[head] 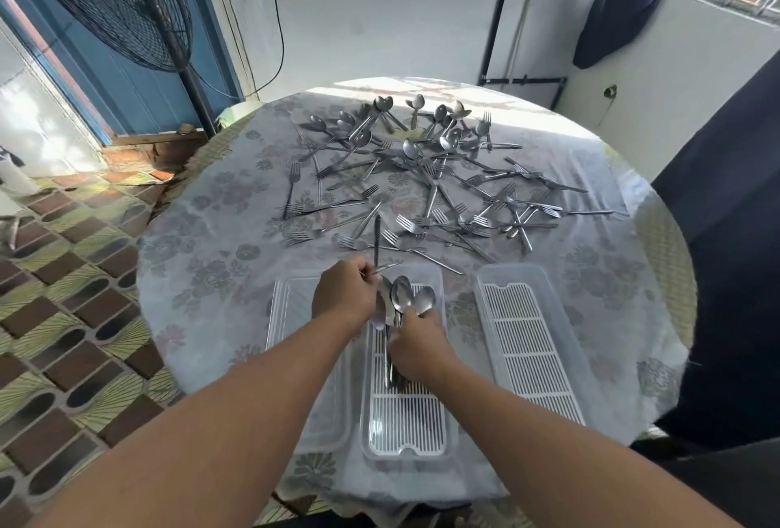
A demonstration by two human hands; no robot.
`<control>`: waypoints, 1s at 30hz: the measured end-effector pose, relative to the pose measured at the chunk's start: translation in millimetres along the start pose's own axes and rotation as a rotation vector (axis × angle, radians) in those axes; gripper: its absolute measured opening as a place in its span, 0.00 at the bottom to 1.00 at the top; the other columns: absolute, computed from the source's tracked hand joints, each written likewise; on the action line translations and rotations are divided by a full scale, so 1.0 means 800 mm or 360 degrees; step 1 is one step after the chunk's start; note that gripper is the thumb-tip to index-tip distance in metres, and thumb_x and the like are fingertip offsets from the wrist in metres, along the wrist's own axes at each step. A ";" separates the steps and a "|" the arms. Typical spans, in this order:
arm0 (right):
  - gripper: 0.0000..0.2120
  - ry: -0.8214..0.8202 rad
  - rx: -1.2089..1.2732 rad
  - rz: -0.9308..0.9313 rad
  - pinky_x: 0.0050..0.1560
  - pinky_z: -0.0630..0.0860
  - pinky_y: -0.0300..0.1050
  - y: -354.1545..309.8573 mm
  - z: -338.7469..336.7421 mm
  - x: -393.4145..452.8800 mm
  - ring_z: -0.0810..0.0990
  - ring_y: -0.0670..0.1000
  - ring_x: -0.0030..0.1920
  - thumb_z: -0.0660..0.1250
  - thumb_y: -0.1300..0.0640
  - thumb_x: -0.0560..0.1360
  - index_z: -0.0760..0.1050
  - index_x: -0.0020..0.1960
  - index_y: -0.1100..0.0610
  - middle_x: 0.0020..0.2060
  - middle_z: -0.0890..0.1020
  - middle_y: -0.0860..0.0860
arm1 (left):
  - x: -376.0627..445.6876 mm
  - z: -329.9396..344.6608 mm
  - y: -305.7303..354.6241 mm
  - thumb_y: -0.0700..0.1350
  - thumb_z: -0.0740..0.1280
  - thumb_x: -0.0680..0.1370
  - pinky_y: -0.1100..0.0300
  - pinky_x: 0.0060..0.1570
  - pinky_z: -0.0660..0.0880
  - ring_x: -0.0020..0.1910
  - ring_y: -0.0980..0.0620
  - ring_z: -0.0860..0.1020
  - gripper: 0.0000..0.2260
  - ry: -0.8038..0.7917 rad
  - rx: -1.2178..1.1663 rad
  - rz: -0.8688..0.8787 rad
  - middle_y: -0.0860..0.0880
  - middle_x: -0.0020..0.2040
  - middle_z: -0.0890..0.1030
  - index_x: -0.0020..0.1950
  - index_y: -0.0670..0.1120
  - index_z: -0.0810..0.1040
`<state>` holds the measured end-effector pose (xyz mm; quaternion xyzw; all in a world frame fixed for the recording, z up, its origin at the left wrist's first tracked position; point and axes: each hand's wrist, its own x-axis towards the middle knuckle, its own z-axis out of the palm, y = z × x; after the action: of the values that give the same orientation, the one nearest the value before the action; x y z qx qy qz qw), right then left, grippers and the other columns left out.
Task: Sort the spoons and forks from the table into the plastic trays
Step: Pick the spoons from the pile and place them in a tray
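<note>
Head view: both hands meet over the middle tray [407, 422]. The right hand [415, 344] has its grip around a bundle of spoons [405, 299], handles running toward the person; the left hand [344, 291] pinches loose cutlery beside it.

Left hand [344, 293]: fingers curled, pinching thin handles, above middle tray's [439, 274] far end | Right hand [415, 344]: curled around spoon bundle [401, 299], over same tray
</note>
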<state>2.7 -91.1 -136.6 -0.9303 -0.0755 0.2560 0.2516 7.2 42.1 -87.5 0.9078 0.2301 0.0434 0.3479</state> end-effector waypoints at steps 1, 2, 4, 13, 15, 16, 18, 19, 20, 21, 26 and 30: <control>0.17 0.0010 -0.0014 -0.0011 0.66 0.70 0.55 0.001 0.000 0.002 0.65 0.64 0.69 0.56 0.57 0.82 0.68 0.69 0.63 0.68 0.66 0.65 | 0.000 -0.001 0.002 0.47 0.70 0.80 0.56 0.45 0.78 0.44 0.48 0.81 0.04 0.0008 0.0000 0.0021 0.50 0.42 0.84 0.45 0.50 0.81; 0.14 0.0002 -0.0044 -0.0032 0.65 0.71 0.54 0.001 0.000 0.002 0.66 0.63 0.68 0.56 0.58 0.82 0.71 0.64 0.62 0.66 0.70 0.65 | -0.001 -0.001 0.004 0.47 0.70 0.80 0.56 0.44 0.77 0.44 0.48 0.81 0.06 0.0014 -0.0005 0.0033 0.51 0.42 0.84 0.44 0.50 0.81; 0.10 -0.0030 -0.0101 -0.0092 0.60 0.71 0.50 -0.001 -0.003 0.002 0.68 0.61 0.66 0.57 0.61 0.80 0.76 0.53 0.61 0.59 0.75 0.63 | -0.001 -0.002 0.008 0.47 0.70 0.80 0.57 0.42 0.75 0.42 0.48 0.81 0.07 0.0043 -0.0047 0.0030 0.51 0.39 0.82 0.42 0.49 0.80; 0.11 0.0355 0.1383 0.0107 0.50 0.77 0.53 -0.009 -0.010 0.002 0.82 0.53 0.47 0.63 0.55 0.80 0.78 0.59 0.54 0.49 0.83 0.53 | -0.009 0.012 0.010 0.45 0.73 0.77 0.53 0.47 0.78 0.44 0.44 0.82 0.04 0.0125 -0.0789 -0.0450 0.48 0.40 0.84 0.43 0.46 0.83; 0.07 0.0443 0.1694 0.0222 0.47 0.80 0.53 -0.008 -0.011 0.004 0.82 0.52 0.44 0.66 0.61 0.80 0.76 0.56 0.52 0.47 0.83 0.54 | -0.016 0.017 0.013 0.46 0.72 0.77 0.49 0.51 0.80 0.47 0.44 0.84 0.04 0.0085 -0.0902 -0.0462 0.47 0.42 0.85 0.45 0.47 0.81; 0.07 0.0524 0.1783 0.0254 0.48 0.81 0.52 -0.007 -0.015 0.005 0.83 0.53 0.45 0.67 0.62 0.80 0.75 0.55 0.51 0.47 0.83 0.53 | -0.020 0.016 0.017 0.48 0.71 0.78 0.48 0.52 0.80 0.47 0.44 0.84 0.06 0.0089 -0.0957 -0.0462 0.47 0.44 0.84 0.48 0.46 0.79; 0.08 0.0693 0.1979 0.0286 0.42 0.81 0.45 -0.006 -0.031 0.002 0.83 0.53 0.48 0.68 0.61 0.81 0.74 0.59 0.54 0.49 0.81 0.53 | -0.027 0.011 0.026 0.57 0.67 0.79 0.48 0.48 0.78 0.47 0.46 0.80 0.17 0.0105 -0.1057 -0.0510 0.46 0.49 0.81 0.57 0.45 0.70; 0.08 0.0784 0.2061 0.0292 0.39 0.79 0.42 -0.005 -0.040 0.003 0.82 0.52 0.47 0.67 0.61 0.82 0.74 0.60 0.56 0.50 0.81 0.54 | -0.029 0.007 0.029 0.59 0.63 0.80 0.50 0.44 0.75 0.45 0.48 0.78 0.20 0.0113 -0.1087 -0.0534 0.46 0.49 0.77 0.59 0.45 0.65; 0.07 0.0880 0.2111 0.0291 0.39 0.78 0.40 -0.005 -0.050 0.003 0.81 0.51 0.47 0.66 0.61 0.82 0.74 0.60 0.56 0.49 0.81 0.53 | -0.030 0.004 0.030 0.59 0.59 0.82 0.52 0.41 0.72 0.43 0.50 0.75 0.19 0.0121 -0.1093 -0.0549 0.46 0.48 0.75 0.60 0.44 0.62; 0.05 0.0973 0.2115 0.0282 0.40 0.78 0.41 -0.005 -0.059 0.006 0.81 0.51 0.46 0.65 0.61 0.83 0.75 0.59 0.56 0.48 0.81 0.52 | -0.031 0.002 0.030 0.57 0.55 0.84 0.53 0.40 0.69 0.41 0.50 0.73 0.16 0.0134 -0.1063 -0.0535 0.46 0.46 0.74 0.60 0.44 0.61; 0.07 0.1146 0.1652 0.0126 0.45 0.81 0.49 0.001 -0.077 0.011 0.82 0.53 0.47 0.63 0.56 0.84 0.73 0.47 0.47 0.49 0.82 0.53 | -0.030 0.012 0.022 0.50 0.59 0.84 0.53 0.41 0.71 0.39 0.46 0.76 0.10 0.0016 -0.0961 -0.0434 0.45 0.42 0.78 0.51 0.45 0.74; 0.03 0.0978 0.1006 -0.0203 0.43 0.73 0.40 0.018 -0.062 0.006 0.80 0.48 0.47 0.63 0.55 0.84 0.75 0.54 0.49 0.51 0.81 0.51 | -0.034 0.028 0.008 0.60 0.68 0.75 0.46 0.52 0.78 0.47 0.40 0.79 0.14 -0.0044 -0.0709 -0.0402 0.48 0.38 0.81 0.42 0.49 0.80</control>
<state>32.8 -123.6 -109.0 -0.8341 0.0276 -0.0378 0.5496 -9.4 11.6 -98.3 0.7734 0.3217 0.0369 0.5450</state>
